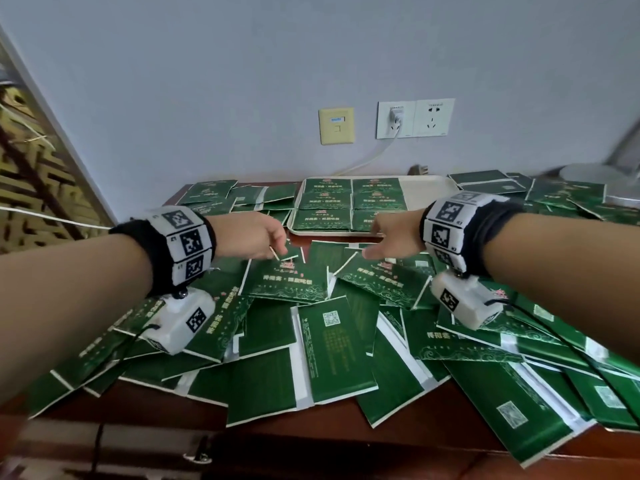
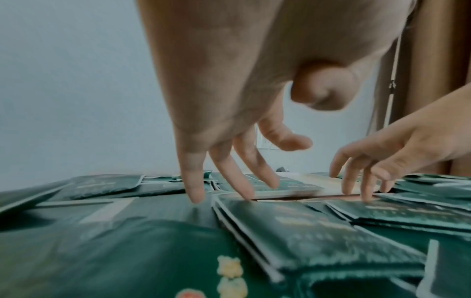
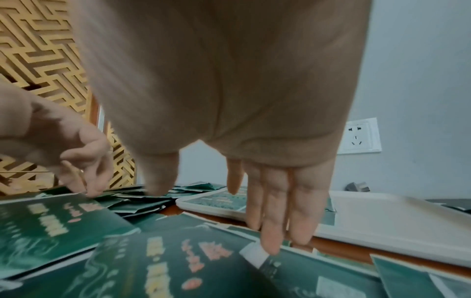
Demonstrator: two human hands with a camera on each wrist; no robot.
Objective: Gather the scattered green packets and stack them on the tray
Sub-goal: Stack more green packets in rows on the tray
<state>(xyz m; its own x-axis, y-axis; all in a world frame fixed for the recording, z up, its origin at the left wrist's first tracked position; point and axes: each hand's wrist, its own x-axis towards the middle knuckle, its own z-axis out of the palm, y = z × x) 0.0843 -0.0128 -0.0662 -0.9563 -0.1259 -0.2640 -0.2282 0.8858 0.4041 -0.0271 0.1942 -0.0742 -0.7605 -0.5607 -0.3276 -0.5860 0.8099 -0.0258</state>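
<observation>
Green packets (image 1: 313,344) litter the table from 3 to 9 o'clock; six lie flat on the tray (image 1: 427,192) at 12. Both hands hover over packets just short of it, fingers loose, holding nothing: left hand (image 1: 251,237) at 11, right hand (image 1: 393,235) at 1. Pickup seems underway; next, each hand must pinch a packet's far edge and lift.

Pale wall (image 1: 242,81) with sockets (image 1: 415,118), gold lattice screen (image 1: 31,161).
</observation>
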